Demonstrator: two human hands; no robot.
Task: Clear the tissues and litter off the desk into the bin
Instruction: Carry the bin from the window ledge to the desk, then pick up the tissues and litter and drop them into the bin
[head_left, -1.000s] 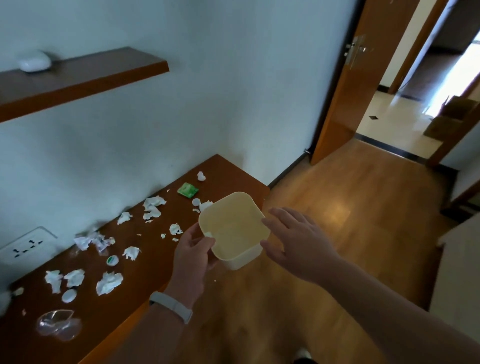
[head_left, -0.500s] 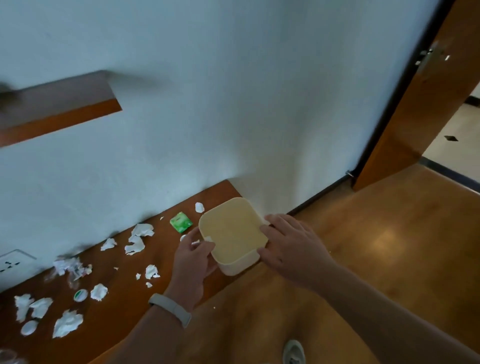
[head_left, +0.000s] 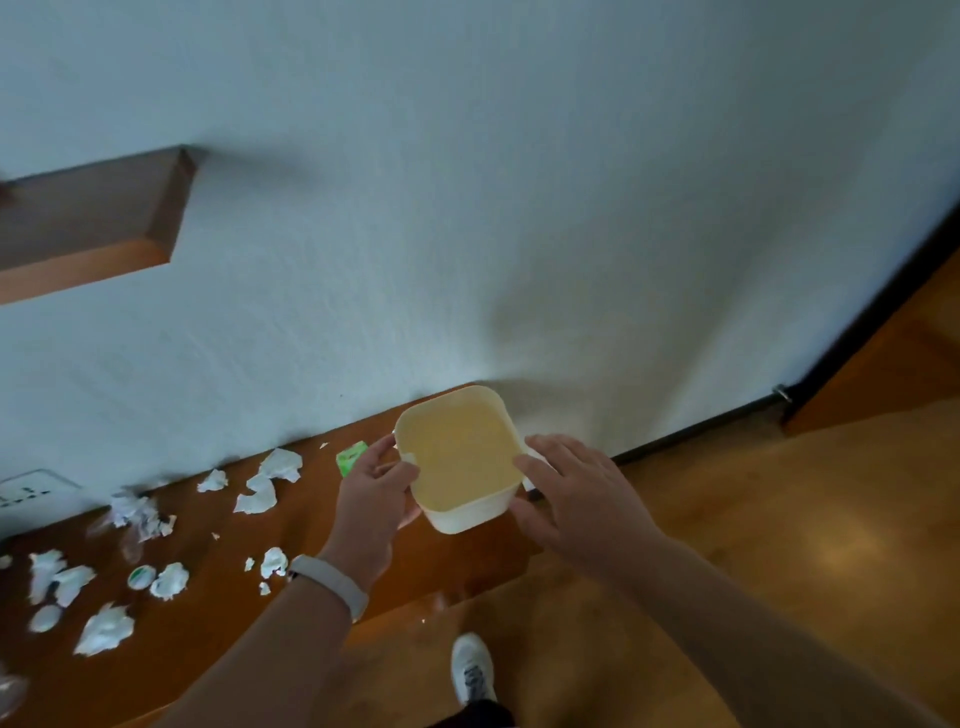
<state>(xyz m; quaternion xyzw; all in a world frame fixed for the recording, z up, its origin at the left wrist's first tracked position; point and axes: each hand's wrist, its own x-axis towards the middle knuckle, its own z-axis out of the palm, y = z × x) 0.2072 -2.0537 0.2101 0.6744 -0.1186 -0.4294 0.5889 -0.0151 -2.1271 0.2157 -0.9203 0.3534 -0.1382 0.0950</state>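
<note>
Pale wall (head_left: 519, 208) backs a long wooden desk (head_left: 311, 613), with wooden floor (head_left: 779, 545) to the right and a shelf (head_left: 88, 223) up at the left. At the desk's right end a cream bin (head_left: 467, 514) sits between 2 hands, mouth up and apparently empty. Whether its base rests on the desk I cannot tell.

The left hand (head_left: 371, 499) grips the bin's left side, thumb over the rim and fingers curled round the outer wall. The right hand (head_left: 576, 499) lies against the right side with fingers fairly straight, steadying rather than clasping.

Crumpled tissues (head_left: 280, 463) are scattered along the desk to the left, most of them well apart from the bin. A green packet (head_left: 351, 457) lies just beside the left hand.

The step in hand looks like positioning the bin for collecting. Done well, the bin stays level and ends up close to the litter, either set flat and well in from the desk's edge or held just under that edge. 1 hand should keep hold of it, which frees the other to gather. Tissues are light and would likely drift if flicked, so bunching several per grab is safer. The tiniest scraps probably want a flat-palm sweep.
</note>
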